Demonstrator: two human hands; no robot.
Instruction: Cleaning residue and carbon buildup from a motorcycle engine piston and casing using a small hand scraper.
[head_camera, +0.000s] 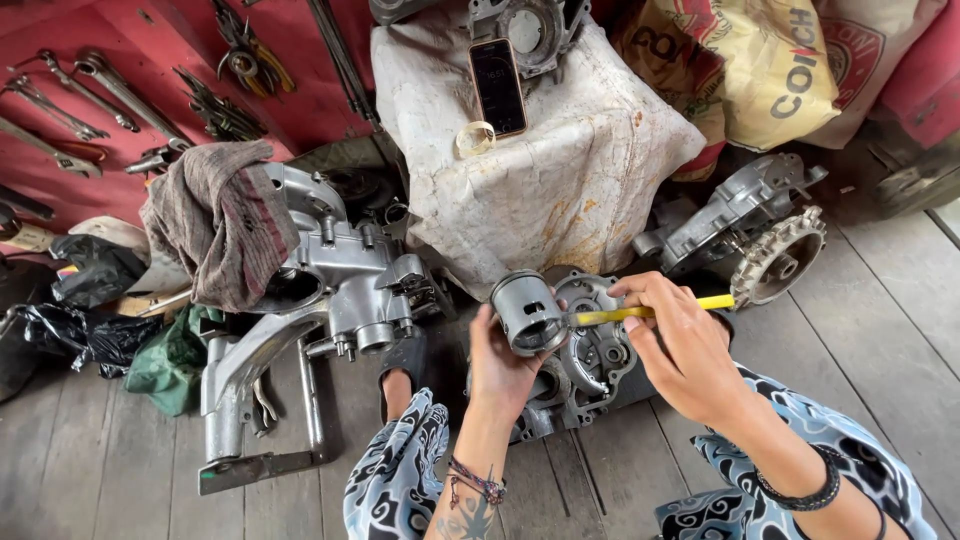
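The landmark is the white cloth-covered block (560, 180) at top centre. A phone (497, 86) lies face up on its top, with a roll of tape (475, 137) just beside the phone's lower edge.

Left of the block lies a large grey engine casing (345, 285), partly draped by a striped rag (220, 220). Beyond it, further left, spanners (95, 90) hang on the red wall. Right of the block sits a second casing with a toothed wheel (778, 258). Directly below the block, on the wooden floor (120, 460), lies a round crankcase cover (590, 350).

The left hand (500, 365) is closed around a metal piston (528, 312), thumb and fingers wrapped on its skirt, holding it raised over the crankcase cover, just below the block's lower edge.

The right hand (680, 340) pinches a yellow-handled tool (655, 311) between thumb and fingertips. The tool's tip touches the piston's side.
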